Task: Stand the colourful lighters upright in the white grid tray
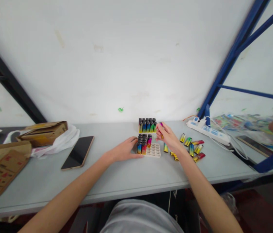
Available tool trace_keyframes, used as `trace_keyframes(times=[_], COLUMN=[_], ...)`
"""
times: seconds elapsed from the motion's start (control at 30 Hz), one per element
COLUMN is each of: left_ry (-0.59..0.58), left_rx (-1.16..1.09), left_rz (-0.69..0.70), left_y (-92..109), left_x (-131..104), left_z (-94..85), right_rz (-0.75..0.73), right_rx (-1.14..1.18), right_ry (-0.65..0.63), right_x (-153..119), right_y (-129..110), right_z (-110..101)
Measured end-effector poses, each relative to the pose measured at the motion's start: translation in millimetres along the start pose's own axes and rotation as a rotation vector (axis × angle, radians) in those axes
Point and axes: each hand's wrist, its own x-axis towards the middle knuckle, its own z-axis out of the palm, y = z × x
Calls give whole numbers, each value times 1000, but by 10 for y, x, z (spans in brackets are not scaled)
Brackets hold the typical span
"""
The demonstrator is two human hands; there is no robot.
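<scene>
Left hand (124, 150): flat on worktop (126, 178), steadying white tray (153, 150) | right hand (169, 136): pinching what seems a lighter (161, 125) | loose lighters (193, 147): right.

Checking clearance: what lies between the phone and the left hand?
Head view: only bare table between the phone and the left hand.

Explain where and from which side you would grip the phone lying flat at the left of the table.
Grip the phone across its two long edges, coming from above. It lies flat, screen up, on the table, so only its thin sides offer a hold. Both long sides look free; the white bag lies beside its far corner.
</scene>
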Motion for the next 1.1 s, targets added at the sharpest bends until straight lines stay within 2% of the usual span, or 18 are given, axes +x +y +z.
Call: trace_keyframes(times=[0.13,0.27,0.4,0.67,1.1], left_ry=[6,4,-4,-2,11], left_rx=[-13,-12,10,-2,-14], left_rz=[10,6,20,10,20], left_y=[-15,-28,-41,-7,-38], left_x=[-2,-3,-2,-1,4], left_z=[7,13,21,8,23], right_rz=[72,38,38,-110,-176], right_rx=[-132,-287,-378,-520,-651], right_ry=[98,196,235,182,145], right_x=[13,13,18,16,-16], right_y=[25,55,108,191,178], right_z=[42,59,71,65,76])
